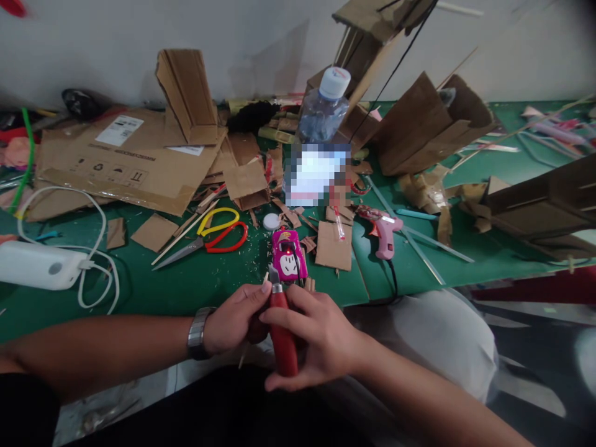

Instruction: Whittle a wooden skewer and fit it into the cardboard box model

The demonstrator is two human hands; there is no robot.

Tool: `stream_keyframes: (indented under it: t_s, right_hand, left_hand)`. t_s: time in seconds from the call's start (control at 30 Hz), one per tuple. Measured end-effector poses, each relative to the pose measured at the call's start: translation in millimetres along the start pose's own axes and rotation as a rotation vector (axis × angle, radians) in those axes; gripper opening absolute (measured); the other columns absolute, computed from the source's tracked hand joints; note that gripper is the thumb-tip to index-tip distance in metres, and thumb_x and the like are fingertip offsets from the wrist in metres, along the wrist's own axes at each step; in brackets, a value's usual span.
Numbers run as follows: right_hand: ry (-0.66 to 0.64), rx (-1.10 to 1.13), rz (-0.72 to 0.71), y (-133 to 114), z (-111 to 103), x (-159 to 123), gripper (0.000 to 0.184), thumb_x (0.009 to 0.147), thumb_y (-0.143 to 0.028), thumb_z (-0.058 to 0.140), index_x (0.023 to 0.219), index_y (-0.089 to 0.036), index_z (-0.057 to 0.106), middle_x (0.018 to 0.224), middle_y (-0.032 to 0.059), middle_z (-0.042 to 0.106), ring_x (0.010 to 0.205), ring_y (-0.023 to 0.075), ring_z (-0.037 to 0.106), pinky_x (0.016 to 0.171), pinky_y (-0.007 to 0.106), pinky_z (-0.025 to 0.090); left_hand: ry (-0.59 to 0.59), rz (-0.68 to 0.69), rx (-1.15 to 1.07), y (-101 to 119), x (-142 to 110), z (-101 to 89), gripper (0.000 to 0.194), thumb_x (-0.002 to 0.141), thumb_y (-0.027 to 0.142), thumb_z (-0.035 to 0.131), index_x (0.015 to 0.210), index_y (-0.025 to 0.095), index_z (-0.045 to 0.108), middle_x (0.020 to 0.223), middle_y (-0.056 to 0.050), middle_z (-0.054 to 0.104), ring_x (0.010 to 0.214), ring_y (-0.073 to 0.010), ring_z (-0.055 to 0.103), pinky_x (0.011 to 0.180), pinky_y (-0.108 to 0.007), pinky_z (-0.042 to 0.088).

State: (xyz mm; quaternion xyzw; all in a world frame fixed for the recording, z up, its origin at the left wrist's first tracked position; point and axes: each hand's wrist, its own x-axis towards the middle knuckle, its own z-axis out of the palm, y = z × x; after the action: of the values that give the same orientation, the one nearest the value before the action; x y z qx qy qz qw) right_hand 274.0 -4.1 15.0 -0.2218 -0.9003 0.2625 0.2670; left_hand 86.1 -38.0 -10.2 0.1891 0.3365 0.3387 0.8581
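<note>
My right hand (321, 329) is closed around the red handle of a carving knife (282, 341), whose short blade points up and away from me. Close against it, my left hand (233, 320), with a metal-banded watch (199, 332) at the wrist, pinches a thin wooden stick (243, 355). The stick's upper tip shows beside the blade; its middle is hidden by my fingers. Just beyond both hands lies a magenta power socket (279, 242) with a red light on. Scissors (186, 253) with yellow and red handles rest to the left of it.
A pink glue gun (385, 239) lies to the right, its black cord running off the table edge. A water bottle (323, 115) stands behind a blurred-out patch. Cardboard sheets (153, 143), cardboard structures (414, 127) and a white power strip-like block (37, 266) with cable are on the green table (153, 295).
</note>
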Motion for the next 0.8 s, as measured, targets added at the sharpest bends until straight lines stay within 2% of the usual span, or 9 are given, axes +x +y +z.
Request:
stream_keyframes:
  t_s: [0.13, 0.33, 0.6, 0.8]
  right_hand:
    - [-0.003, 0.042, 0.051, 2.3, 0.0, -0.4, 0.069, 0.079, -0.076, 0.063, 0.121, -0.021, 0.059, 0.085, 0.0014, 0.057, 0.069, 0.0146, 0.05, 0.056, 0.027, 0.035]
    - [0.022, 0.074, 0.002, 1.9, -1.4, 0.2, 0.067, 0.084, -0.078, 0.056, 0.119, -0.021, 0.059, 0.082, 0.0002, 0.057, 0.066, 0.014, 0.049, 0.054, 0.026, 0.031]
    - [0.028, 0.095, -0.015, 3.3, 0.6, -0.9, 0.071, 0.082, -0.081, 0.055, 0.12, -0.022, 0.059, 0.082, 0.0006, 0.056, 0.066, 0.0143, 0.048, 0.053, 0.026, 0.031]
    - [0.04, 0.185, -0.011, 1.6, 0.8, 0.5, 0.069, 0.084, -0.081, 0.053, 0.118, -0.02, 0.059, 0.082, -0.0004, 0.054, 0.064, 0.0121, 0.046, 0.052, 0.024, 0.031]
  left_hand:
    - [0.053, -0.011, -0.037, -3.9, 0.5, 1.8, 0.057, 0.085, 0.069, 0.065, 0.066, 0.018, 0.047, 0.046, 0.008, 0.035, 0.039, -0.0048, 0.027, 0.04, -0.019, 0.023]
    - [0.074, -0.022, -0.084, -0.3, 2.7, 0.0, 0.058, 0.085, 0.07, 0.064, 0.068, 0.018, 0.044, 0.052, 0.007, 0.038, 0.041, -0.005, 0.03, 0.042, -0.018, 0.024]
    - [0.151, -0.066, -0.109, 1.1, 2.3, 0.0, 0.059, 0.076, 0.071, 0.074, 0.073, 0.019, 0.044, 0.054, 0.007, 0.043, 0.042, -0.0055, 0.034, 0.042, -0.018, 0.026]
    - [0.141, -0.089, -0.101, 1.2, 1.4, 2.6, 0.067, 0.07, 0.082, 0.068, 0.073, 0.018, 0.049, 0.057, 0.005, 0.046, 0.045, -0.0063, 0.038, 0.045, -0.019, 0.028]
